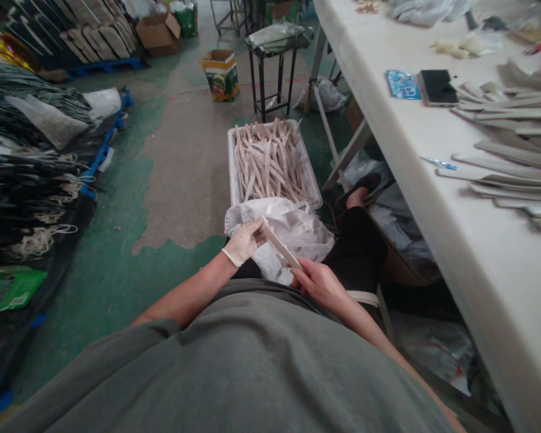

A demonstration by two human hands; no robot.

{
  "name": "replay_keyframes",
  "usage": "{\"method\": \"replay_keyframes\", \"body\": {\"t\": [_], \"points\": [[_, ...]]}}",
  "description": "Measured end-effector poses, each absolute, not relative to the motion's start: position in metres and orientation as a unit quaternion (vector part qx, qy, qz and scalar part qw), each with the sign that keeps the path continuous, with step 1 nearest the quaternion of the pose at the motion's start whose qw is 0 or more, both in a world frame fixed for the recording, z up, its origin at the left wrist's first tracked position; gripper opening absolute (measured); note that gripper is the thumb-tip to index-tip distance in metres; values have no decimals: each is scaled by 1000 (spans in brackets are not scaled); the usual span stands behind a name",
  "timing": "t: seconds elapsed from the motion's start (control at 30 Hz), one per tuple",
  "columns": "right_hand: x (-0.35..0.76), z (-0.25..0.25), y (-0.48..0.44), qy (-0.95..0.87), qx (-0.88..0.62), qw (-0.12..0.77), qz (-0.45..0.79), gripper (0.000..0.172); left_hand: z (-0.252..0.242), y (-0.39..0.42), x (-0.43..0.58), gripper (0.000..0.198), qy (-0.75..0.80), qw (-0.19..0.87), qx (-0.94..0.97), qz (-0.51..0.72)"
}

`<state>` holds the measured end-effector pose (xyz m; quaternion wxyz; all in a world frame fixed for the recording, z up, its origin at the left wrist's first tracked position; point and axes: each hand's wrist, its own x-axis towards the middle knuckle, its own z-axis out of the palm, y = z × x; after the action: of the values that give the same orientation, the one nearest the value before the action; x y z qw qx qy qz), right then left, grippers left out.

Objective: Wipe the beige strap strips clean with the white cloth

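A flat, pale strip [281, 243] slants between my two hands above my lap. My left hand [244, 242], in a whitish glove, pinches its upper end. Bare-skinned, my right hand [319, 280] is closed around the lower end, with the fingers partly hidden underneath. Beneath the strip a crumpled white plastic sack [306, 231] lies across my lap. Just beyond the sack stands a white crate [231, 162] heaped with many similar light brown strips [270, 156].
At right, a long white table [388, 144] carries rows of curved grey strips [514, 159], a phone [438, 88] and a blue packet [403, 84]. A black stool [277, 78] and a carton [220, 75] stand ahead. Bundles on blue pallets [103, 150] line the left.
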<state>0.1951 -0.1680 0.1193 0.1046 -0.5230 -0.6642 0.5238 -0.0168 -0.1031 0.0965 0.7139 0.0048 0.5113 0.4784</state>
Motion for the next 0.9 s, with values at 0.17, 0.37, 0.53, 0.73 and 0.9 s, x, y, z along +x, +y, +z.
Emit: {"method": "replay_keyframes", "body": {"t": [0.17,0.37,0.53,0.73,0.9], "points": [[207,126,-188,-666,-555,178,466,45,90,-102,-26,17,508,727,-32,462],[215,125,-188,-627,-561,128,525,41,89,-122,-5,28,498,718,17,486],[187,136,-151,-670,-552,143,475,44,103,-131,19,36,426,767,129,463],[148,179,-114,-732,-468,169,465,36,186,-94,-85,29,428,488,224,727],[129,183,-113,-770,-379,173,483,36,211,-112,-167,22,423,319,225,817]]}}
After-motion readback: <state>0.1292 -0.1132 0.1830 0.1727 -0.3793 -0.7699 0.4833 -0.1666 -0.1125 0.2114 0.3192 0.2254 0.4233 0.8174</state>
